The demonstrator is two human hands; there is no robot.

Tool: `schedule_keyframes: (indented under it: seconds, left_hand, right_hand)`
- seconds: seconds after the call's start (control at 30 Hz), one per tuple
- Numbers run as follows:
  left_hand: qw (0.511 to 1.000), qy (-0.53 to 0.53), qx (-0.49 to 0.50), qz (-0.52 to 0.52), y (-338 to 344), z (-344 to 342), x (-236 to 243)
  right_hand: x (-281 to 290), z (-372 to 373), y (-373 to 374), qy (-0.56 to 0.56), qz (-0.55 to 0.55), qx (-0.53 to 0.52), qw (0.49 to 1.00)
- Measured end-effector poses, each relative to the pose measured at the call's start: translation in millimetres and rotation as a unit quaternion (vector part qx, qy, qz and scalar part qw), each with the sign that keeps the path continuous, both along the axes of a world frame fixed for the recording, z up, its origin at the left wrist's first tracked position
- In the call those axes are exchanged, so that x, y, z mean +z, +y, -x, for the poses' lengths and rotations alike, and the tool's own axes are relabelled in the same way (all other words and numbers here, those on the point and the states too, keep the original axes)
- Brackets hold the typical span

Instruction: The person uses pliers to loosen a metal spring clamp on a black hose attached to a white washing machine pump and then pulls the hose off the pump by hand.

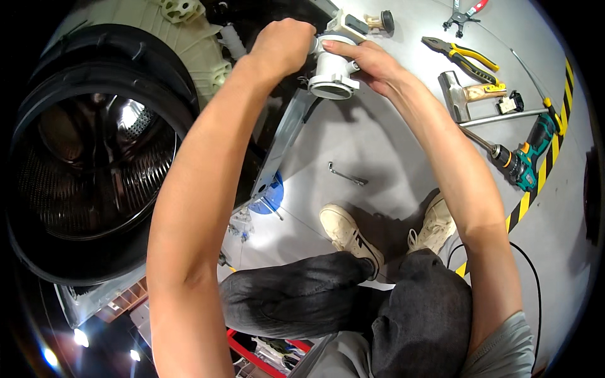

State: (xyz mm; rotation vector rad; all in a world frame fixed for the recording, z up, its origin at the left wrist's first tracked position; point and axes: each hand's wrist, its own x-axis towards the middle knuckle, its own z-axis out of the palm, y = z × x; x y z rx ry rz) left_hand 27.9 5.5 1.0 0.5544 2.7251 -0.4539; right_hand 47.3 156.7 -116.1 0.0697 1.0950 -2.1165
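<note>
A white plastic pump housing [334,72] with a round port and a small motor block [346,24] on top is at the upper middle, beside the metal edge of an opened washing machine. My left hand [283,47] is closed at the housing's left side; what its curled fingers hold is hidden. My right hand [372,66] grips the housing from the right, thumb across its upper part. Just right of it lies a small round cap-like part [378,24].
The washer drum with black gasket [94,160] fills the left. On the grey floor lie pliers [460,60], cutters [460,19], a hammer [457,94], a drill [523,160], a wrench [346,175] and a blue disc [271,198]. Striped tape [523,205] runs along the right.
</note>
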Motion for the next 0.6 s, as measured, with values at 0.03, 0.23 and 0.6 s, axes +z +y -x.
schedule_keyframes:
  seconds: [0.03,0.23,0.6]
  left_hand:
    - [0.999,-0.044,0.021,0.004,3.6,5.6,3.7]
    - [0.975,-0.189,0.116,-0.021,-3.3,23.9,5.7]
    - [0.985,-0.098,0.14,0.02,-14.4,51.4,7.3]
  right_hand:
    - [-3.2,1.8,-0.9,-0.005,-0.004,0.0,1.0]
    - [-2.8,-0.6,-0.2,0.043,0.003,-0.003,0.999]
    - [-33.9,-9.2,15.0,-0.095,0.08,0.033,0.992]
